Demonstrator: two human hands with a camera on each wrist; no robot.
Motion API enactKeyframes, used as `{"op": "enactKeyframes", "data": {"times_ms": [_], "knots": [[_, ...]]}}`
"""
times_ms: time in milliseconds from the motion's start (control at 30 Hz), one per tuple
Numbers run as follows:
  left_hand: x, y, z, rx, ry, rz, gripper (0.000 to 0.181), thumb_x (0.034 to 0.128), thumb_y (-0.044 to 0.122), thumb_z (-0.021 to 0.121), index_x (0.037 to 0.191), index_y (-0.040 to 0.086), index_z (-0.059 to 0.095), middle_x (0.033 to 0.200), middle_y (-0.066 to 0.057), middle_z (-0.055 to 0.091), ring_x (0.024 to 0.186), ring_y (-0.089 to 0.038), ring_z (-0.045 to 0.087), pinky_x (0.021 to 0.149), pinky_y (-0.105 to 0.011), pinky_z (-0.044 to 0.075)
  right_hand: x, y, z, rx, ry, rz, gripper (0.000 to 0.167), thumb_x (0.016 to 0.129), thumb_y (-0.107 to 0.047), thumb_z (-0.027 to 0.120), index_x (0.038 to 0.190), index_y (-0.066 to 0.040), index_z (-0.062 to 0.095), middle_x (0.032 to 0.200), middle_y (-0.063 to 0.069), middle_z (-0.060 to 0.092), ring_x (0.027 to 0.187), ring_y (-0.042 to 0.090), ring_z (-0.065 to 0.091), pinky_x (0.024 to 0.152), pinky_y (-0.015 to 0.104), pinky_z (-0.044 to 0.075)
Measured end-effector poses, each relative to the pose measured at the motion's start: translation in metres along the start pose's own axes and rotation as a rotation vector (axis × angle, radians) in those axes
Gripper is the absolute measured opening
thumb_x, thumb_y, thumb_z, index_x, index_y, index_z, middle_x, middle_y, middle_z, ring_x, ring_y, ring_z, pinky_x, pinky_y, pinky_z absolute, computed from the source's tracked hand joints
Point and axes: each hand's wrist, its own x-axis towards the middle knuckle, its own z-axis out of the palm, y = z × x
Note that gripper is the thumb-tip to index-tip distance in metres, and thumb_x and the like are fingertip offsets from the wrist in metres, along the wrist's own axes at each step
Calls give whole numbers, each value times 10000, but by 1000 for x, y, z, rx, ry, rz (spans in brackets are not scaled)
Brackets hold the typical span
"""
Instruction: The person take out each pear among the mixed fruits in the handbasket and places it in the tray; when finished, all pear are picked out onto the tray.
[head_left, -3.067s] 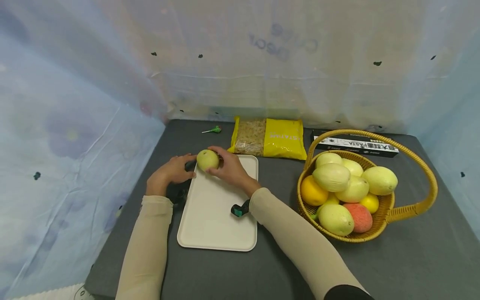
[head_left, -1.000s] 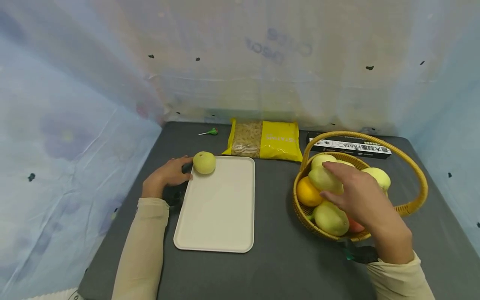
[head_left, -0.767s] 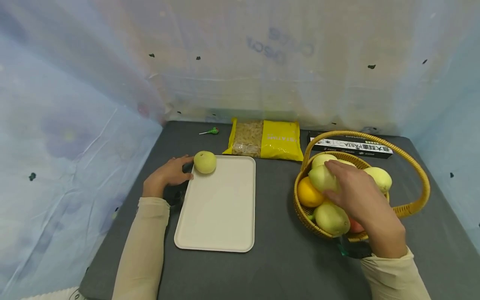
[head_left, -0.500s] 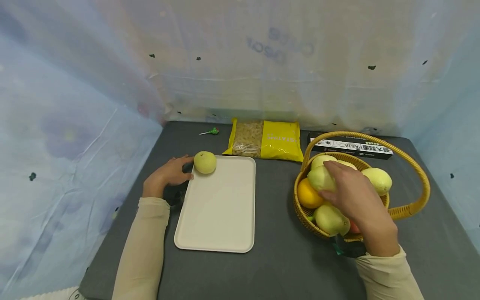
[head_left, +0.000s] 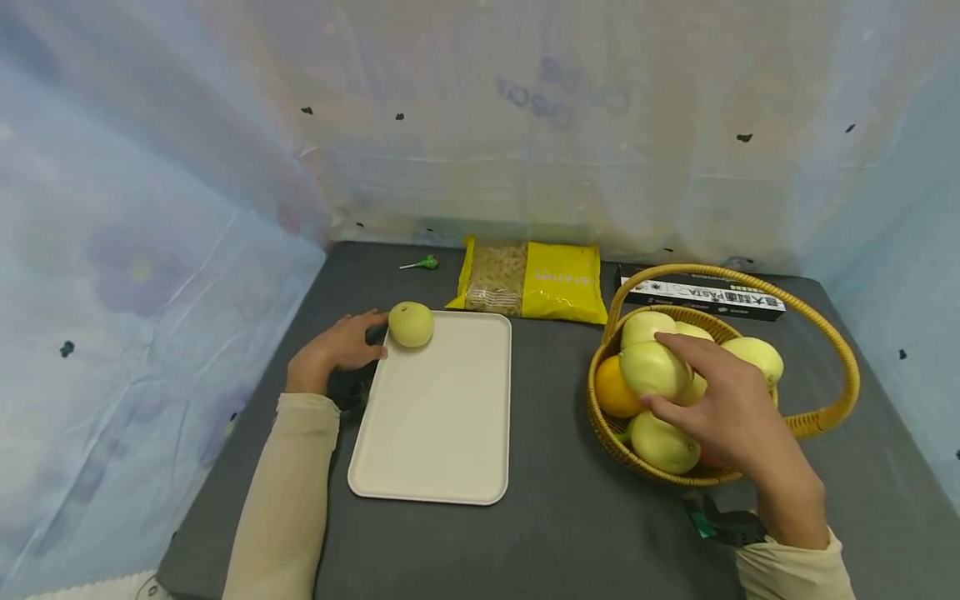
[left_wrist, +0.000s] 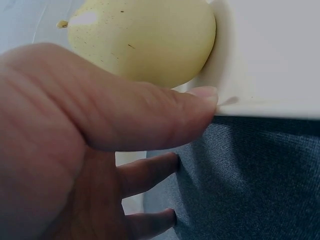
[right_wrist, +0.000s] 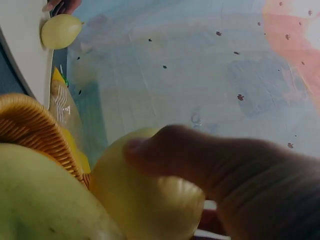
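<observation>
Right hand (head_left: 738, 408) moved to one basket (head_left: 609, 446), gripping one pear (head_left: 651, 368).

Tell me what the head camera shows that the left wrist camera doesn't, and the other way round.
Only the head view shows the basket, right hand, yellow bag and black box. Only the left wrist view shows brown specks on the pear. Both show the left hand, that pear, the tray and the dark tabletop.

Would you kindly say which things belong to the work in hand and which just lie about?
Seemingly in use:
tray
tray pear
left hand
fruit basket
gripped pear
right hand

Seemingly just lying about:
lollipop
yellow bag
black pasta box
</observation>
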Motion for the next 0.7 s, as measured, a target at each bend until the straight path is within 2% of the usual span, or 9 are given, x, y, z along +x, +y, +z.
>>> {"op": "enactKeyframes", "data": {"times_ms": [100, 167, 233, 300, 367, 500, 700], "knots": [[0, -1, -1, 6, 7, 3, 777, 1086, 253, 691, 1749, 128, 304, 1817, -268, 144, 1624, -656, 34, 1255, -851, 121, -1, -2, 0, 49, 43, -8, 803, 751, -195, 1019, 1480, -127, 689, 1395, 149, 739, 1122, 332, 745, 871, 290, 641], [1, -2, -1, 10, 6, 3, 778, 1087, 259, 690, 1750, 131, 304, 1817, -267, 146, 1624, -656, 37, 1254, -852, 125, 0, -4, 2, 118, 62, -12, 801, 745, -157, 1026, 1474, -142, 694, 1390, 112, 739, 1148, 189, 738, 904, 102, 577], [1, -2, 0, 5, 1, 0, 781, 1088, 267, 690, 1752, 136, 299, 1819, -263, 141, 1625, -655, 31, 1251, -855, 123, 2, -8, 5, 200, 73, -18, 817, 740, -111, 1029, 1481, -153, 689, 1405, 88, 728, 1196, 40, 698, 961, 5, 490], [1, -3, 1, 0, -5, -3, 785, 1090, 276, 689, 1754, 139, 293, 1821, -262, 134, 1625, -654, 24, 1248, -859, 121, 5, -12, 8, 276, 73, -29, 853, 741, -65, 1023, 1510, -164, 668, 1434, 78, 710, 1241, -70, 637, 985, 37, 506], [0, -3, 2, -1, -6, -1, 786, 1090, 278, 690, 1754, 140, 293, 1820, -263, 134, 1624, -656, 25, 1246, -860, 122, 9, -16, 11, 318, 72, -49, 884, 743, -46, 1018, 1537, -174, 648, 1459, 73, 699, 1275, -116, 604, 1000, 61, 518], [1, -2, 1, 1, -4, 4, 784, 1091, 275, 690, 1753, 136, 295, 1818, -269, 135, 1621, -661, 28, 1244, -861, 125, 19, -25, 18, 375, 72, -76, 881, 756, -52, 1010, 1546, -195, 649, 1472, 61, 696, 1254, -49, 642, 1003, 78, 534], [1, -3, 1, 8, -3, 7, 779, 1094, 271, 682, 1755, 143, 290, 1821, -261, 134, 1628, -649, 37, 1250, -853, 136, 36, -38, 36, 505, 41, -104, 818, 797, -25, 979, 1534, -169, 654, 1473, 64, 678, 1255, 29, 668, 1036, 137, 558]]}}
